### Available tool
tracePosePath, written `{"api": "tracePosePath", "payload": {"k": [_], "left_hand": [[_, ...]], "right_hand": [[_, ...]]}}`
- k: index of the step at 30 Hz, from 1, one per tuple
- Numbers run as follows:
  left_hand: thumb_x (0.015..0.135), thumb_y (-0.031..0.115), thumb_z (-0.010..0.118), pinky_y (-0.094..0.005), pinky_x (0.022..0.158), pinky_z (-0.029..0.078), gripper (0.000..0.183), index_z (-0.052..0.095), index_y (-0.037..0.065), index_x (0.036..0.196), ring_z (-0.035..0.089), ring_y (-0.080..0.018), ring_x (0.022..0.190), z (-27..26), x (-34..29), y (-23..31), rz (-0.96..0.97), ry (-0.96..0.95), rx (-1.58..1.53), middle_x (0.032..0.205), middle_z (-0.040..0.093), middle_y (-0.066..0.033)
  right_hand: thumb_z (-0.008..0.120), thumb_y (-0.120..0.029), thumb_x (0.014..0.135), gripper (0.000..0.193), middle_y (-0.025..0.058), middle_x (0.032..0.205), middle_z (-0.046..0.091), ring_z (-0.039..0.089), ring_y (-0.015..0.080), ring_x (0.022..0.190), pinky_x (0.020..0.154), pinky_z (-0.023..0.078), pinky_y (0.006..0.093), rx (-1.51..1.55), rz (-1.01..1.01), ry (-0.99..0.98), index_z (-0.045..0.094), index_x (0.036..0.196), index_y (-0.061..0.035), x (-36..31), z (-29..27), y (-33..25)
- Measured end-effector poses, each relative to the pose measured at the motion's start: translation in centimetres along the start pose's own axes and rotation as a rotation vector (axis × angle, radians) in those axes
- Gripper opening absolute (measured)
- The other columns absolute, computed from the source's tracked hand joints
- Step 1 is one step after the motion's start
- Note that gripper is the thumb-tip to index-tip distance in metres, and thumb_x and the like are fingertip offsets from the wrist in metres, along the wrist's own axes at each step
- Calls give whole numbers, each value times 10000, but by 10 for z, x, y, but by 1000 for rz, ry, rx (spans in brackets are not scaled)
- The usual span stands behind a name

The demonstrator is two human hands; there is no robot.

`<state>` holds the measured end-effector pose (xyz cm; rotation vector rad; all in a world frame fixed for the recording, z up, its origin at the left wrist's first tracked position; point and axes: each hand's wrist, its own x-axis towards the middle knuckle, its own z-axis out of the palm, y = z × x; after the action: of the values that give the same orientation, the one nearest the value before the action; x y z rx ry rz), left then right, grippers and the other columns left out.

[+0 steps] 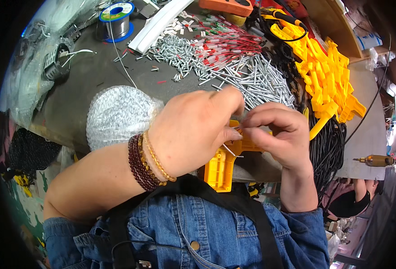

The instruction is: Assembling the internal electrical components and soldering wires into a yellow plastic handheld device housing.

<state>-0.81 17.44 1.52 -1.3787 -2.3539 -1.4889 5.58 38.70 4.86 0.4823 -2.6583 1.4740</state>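
Note:
A yellow plastic housing point(219, 172), ribbed inside, lies close to my body beneath both hands. My left hand point(191, 127) reaches over it with thumb and fingers pinched together. Against these fingertips, at the housing's upper part, my right hand point(278, 134) is curled with its thumb and forefinger closed. Whatever the two hands pinch is too small and too covered to make out. A thin pale lead point(231, 150) sticks out below the left thumb and crosses the housing. Much of the housing's upper part is hidden by the hands.
Short screws point(173, 53), long screws point(263, 83) and red-wired parts point(229, 38) are heaped beyond my hands. Yellow plastic parts point(328, 76) and black cables point(325, 143) lie right. A bubble-wrapped bundle point(117, 114) and solder spool point(116, 22) are left. A driver point(377, 160) is far right.

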Motion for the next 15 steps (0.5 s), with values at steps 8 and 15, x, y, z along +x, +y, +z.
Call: {"api": "tracePosePath", "payload": {"k": [8, 15], "left_hand": [[747, 89, 773, -372, 652, 503, 391, 542, 47, 1059, 652, -265, 724, -3, -1, -1, -126, -22, -119, 858, 635, -104], [825, 162, 696, -406, 704, 491, 128, 631, 57, 858, 606, -306, 807, -5, 2, -1, 115, -33, 197, 817, 599, -98]], "right_hand": [[748, -73, 811, 96, 72, 811, 695, 662, 158, 713, 638, 516, 281, -186, 93, -12, 714, 886, -23, -1, -1, -9], [746, -58, 804, 71, 72, 787, 679, 649, 159, 705, 610, 500, 271, -253, 61, 44, 704, 850, -26, -7, 1, -11]]}}
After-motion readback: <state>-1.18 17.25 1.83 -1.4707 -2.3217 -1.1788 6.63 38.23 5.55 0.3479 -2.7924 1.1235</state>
